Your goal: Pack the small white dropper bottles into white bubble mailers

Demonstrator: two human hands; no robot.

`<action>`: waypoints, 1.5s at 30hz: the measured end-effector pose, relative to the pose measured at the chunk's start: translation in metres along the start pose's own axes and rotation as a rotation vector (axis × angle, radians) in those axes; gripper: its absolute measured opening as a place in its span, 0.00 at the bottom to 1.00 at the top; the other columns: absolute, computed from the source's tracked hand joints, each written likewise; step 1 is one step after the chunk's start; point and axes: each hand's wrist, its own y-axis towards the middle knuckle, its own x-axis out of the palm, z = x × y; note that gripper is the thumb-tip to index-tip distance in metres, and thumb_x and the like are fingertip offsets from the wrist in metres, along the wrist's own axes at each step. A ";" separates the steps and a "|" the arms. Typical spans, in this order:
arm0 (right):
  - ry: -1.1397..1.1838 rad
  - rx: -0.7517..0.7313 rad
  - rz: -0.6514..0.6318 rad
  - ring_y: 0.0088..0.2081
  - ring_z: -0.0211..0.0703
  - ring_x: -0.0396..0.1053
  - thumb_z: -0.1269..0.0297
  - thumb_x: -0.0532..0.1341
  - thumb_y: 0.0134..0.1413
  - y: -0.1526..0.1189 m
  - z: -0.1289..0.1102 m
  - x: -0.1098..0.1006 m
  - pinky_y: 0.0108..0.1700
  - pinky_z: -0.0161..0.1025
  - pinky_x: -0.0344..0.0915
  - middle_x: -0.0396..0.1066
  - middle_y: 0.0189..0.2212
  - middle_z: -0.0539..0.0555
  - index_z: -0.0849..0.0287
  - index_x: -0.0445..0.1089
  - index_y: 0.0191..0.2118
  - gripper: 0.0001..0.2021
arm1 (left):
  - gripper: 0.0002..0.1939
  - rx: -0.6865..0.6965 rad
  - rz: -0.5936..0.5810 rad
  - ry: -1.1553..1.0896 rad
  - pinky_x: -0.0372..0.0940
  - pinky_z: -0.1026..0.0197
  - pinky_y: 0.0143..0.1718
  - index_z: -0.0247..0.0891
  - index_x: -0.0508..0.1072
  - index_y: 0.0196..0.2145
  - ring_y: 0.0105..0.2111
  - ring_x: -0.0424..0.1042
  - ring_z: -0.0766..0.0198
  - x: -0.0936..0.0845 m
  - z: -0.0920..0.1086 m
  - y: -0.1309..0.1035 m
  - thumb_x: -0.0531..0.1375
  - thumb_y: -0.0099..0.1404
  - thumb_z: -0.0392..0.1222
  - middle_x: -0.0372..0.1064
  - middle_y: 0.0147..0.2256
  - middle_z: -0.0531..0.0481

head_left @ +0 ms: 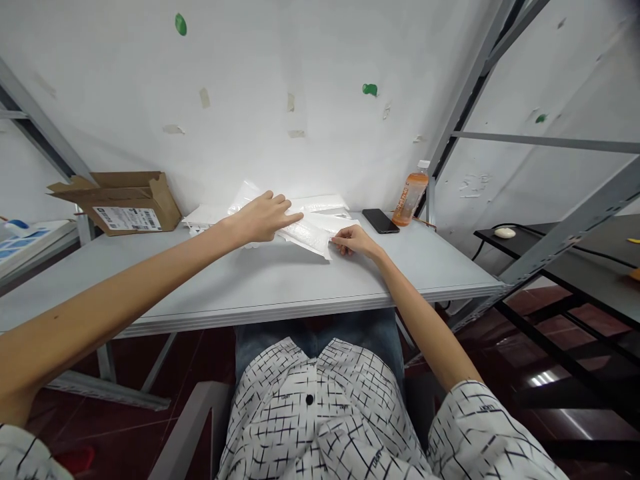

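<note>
A white padded bubble mailer (307,235) lies tilted, its near right corner lifted slightly off the table. My right hand (354,240) pinches that corner between thumb and fingers. My left hand (265,217) is above the mailer's left end, fingers stretched and apart; its underside is hidden, so contact with the mailer is unclear. More white mailers (320,203) lie in a loose pile behind and beneath. Crinkled clear plastic wrap (244,195) stands up behind my left hand.
On the grey table (210,287), an opened cardboard box (127,203) stands at the left. A black phone (381,221) and an orange drink bottle (411,195) are to the right. Metal posts (463,113) frame the table, and a wall is behind. A white mouse (505,233) rests on a black side shelf.
</note>
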 end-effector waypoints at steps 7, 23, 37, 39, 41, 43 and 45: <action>-0.008 0.009 0.004 0.21 0.37 0.69 0.51 0.70 0.47 0.000 0.001 0.000 0.20 0.32 0.61 0.72 0.21 0.54 0.62 0.72 0.25 0.17 | 0.20 0.007 0.009 0.030 0.58 0.54 0.41 0.41 0.67 0.55 0.40 0.67 0.55 -0.004 0.005 -0.004 0.56 0.65 0.35 0.69 0.38 0.42; -0.050 0.014 -0.012 0.22 0.38 0.68 0.53 0.70 0.47 -0.003 -0.004 0.000 0.22 0.33 0.62 0.71 0.19 0.54 0.63 0.75 0.26 0.16 | 0.10 -0.027 -0.002 0.025 0.57 0.56 0.40 0.40 0.71 0.47 0.39 0.67 0.56 0.004 -0.005 -0.006 0.57 0.68 0.39 0.70 0.35 0.44; -0.023 -0.004 -0.141 0.22 0.33 0.65 0.61 0.72 0.42 -0.002 -0.008 0.004 0.20 0.32 0.56 0.75 0.28 0.53 0.62 0.77 0.43 0.20 | 0.28 -0.022 -0.010 -0.019 0.57 0.60 0.36 0.38 0.73 0.44 0.36 0.71 0.57 0.001 0.017 -0.002 0.51 0.70 0.67 0.73 0.35 0.43; -0.034 -0.014 -0.158 0.21 0.33 0.64 0.62 0.71 0.42 -0.002 -0.007 0.003 0.21 0.32 0.55 0.74 0.26 0.52 0.63 0.77 0.41 0.18 | 0.26 -0.023 0.003 -0.003 0.57 0.58 0.38 0.38 0.73 0.43 0.38 0.71 0.56 -0.005 0.022 -0.002 0.53 0.71 0.64 0.73 0.35 0.42; -0.039 -0.016 -0.160 0.21 0.33 0.63 0.62 0.72 0.41 -0.002 -0.006 0.002 0.21 0.32 0.55 0.72 0.24 0.51 0.64 0.78 0.39 0.17 | 0.23 -0.042 0.005 0.012 0.58 0.57 0.39 0.38 0.74 0.43 0.39 0.71 0.54 -0.011 0.024 -0.002 0.55 0.70 0.62 0.73 0.36 0.42; -0.042 -0.011 -0.156 0.22 0.33 0.63 0.62 0.72 0.40 -0.001 -0.006 0.002 0.22 0.32 0.54 0.71 0.23 0.51 0.64 0.78 0.38 0.16 | 0.22 -0.070 -0.001 0.025 0.58 0.56 0.39 0.38 0.74 0.43 0.39 0.71 0.53 -0.013 0.023 -0.001 0.57 0.69 0.61 0.73 0.36 0.41; -0.041 -0.005 -0.157 0.22 0.34 0.64 0.62 0.72 0.40 -0.001 -0.005 0.002 0.22 0.32 0.54 0.71 0.23 0.51 0.64 0.78 0.38 0.16 | 0.21 -0.088 0.003 0.018 0.59 0.56 0.39 0.39 0.74 0.43 0.39 0.71 0.53 -0.012 0.020 -0.001 0.57 0.69 0.60 0.73 0.36 0.42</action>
